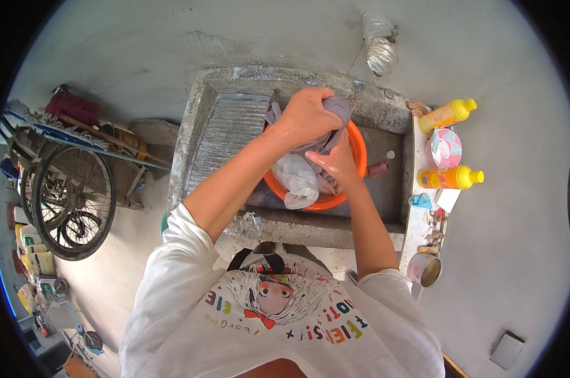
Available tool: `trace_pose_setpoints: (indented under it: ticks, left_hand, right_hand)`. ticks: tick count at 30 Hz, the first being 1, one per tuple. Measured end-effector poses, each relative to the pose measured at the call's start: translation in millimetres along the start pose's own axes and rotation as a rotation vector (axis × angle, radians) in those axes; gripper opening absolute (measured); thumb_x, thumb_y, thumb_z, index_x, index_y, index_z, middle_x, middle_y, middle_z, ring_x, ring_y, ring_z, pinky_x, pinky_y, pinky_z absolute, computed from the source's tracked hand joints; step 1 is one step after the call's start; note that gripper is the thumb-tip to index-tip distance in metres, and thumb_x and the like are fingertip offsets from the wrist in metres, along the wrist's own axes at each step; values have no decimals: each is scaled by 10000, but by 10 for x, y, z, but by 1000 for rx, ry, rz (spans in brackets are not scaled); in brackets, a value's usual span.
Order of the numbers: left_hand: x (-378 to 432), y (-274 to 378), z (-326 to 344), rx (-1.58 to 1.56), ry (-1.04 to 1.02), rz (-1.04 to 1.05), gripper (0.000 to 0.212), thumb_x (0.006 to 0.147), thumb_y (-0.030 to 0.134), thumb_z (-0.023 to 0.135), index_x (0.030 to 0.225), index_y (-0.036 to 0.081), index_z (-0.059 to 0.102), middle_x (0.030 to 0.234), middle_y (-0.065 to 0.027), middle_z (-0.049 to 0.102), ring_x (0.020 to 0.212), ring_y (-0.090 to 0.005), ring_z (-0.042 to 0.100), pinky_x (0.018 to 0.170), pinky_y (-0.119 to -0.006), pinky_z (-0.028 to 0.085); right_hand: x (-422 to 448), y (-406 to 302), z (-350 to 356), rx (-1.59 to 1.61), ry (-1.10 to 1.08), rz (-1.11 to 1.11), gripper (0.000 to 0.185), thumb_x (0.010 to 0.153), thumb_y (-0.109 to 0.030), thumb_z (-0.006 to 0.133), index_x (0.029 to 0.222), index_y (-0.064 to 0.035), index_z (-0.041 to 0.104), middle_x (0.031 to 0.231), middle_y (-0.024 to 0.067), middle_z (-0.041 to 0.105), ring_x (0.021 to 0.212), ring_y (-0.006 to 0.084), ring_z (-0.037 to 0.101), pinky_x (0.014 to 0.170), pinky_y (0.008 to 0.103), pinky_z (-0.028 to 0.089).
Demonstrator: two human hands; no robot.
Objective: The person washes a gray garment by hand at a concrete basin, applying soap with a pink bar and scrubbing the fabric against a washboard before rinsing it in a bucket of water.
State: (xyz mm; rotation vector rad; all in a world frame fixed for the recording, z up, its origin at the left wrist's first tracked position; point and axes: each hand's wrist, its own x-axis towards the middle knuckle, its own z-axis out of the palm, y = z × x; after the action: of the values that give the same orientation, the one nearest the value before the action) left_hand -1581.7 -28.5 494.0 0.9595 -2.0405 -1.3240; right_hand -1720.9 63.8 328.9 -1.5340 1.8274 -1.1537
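Note:
My left hand (311,115) grips a bunched, wet-looking grey cloth (337,107) above the far side of an orange plastic basin (359,146). Just below it my right hand (337,160) is at the hanging part of the same cloth, thumb spread to the left; its fingers are partly hidden behind the cloth. White cloth or thin plastic (296,177) lies in the basin and hangs over its near rim. The basin stands in a concrete laundry sink (313,241), right of the ribbed washboard slope (228,137).
On the ledge at right stand two yellow bottles (443,115), a pink round container (443,148), a blue mask (421,201) and an open tin (424,270). A small red packet (377,169) lies in the sink. A wrapped tap (380,47) juts from the wall. A wheeled cart (72,198) stands at left.

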Motion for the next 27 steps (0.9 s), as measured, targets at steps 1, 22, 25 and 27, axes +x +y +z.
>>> trace_pose_setpoints:
  ticks: [1, 22, 25, 27]
  left_hand:
    - [-13, 183, -26, -26, 22, 21, 272, 676, 122, 672, 899, -32, 664, 754, -80, 612, 712, -146, 558, 675, -311, 494]
    - [-1037, -1284, -261, -1061, -90, -719, 504, 920, 247, 632, 1387, 82, 539, 1209, -119, 670, 1114, -325, 640, 987, -614, 480]
    - [-994, -1304, 127, -1360, -145, -794, 673, 984, 560, 516, 1522, 173, 395, 1482, -161, 489, 1317, -425, 498, 1040, -767, 348]
    - [-876, -1163, 240, -1514, -86, -727, 729, 988, 625, 467, 1551, 178, 346, 1557, -160, 409, 1379, -421, 446, 1055, -761, 339]
  right_hand:
    - [37, -24, 0, 44, 41, -3, 1171, 679, -264, 907, 1566, -14, 185, 1596, 264, 255, 1494, 405, 245, 1194, 461, 296]
    - [-96, -576, 28, 1317, 513, 344, 319, 988, -133, 630, 1291, -37, 596, 1226, 64, 652, 1111, 182, 632, 948, 348, 525]
    - [-190, -819, 31, 1455, 356, 288, 375, 966, -141, 670, 1313, -42, 567, 1204, 55, 651, 1097, 172, 639, 919, 346, 543]
    - [-287, -859, 182, 1329, 287, 156, 385, 977, -200, 658, 1321, -52, 570, 1224, 60, 652, 1105, 177, 641, 930, 362, 542]
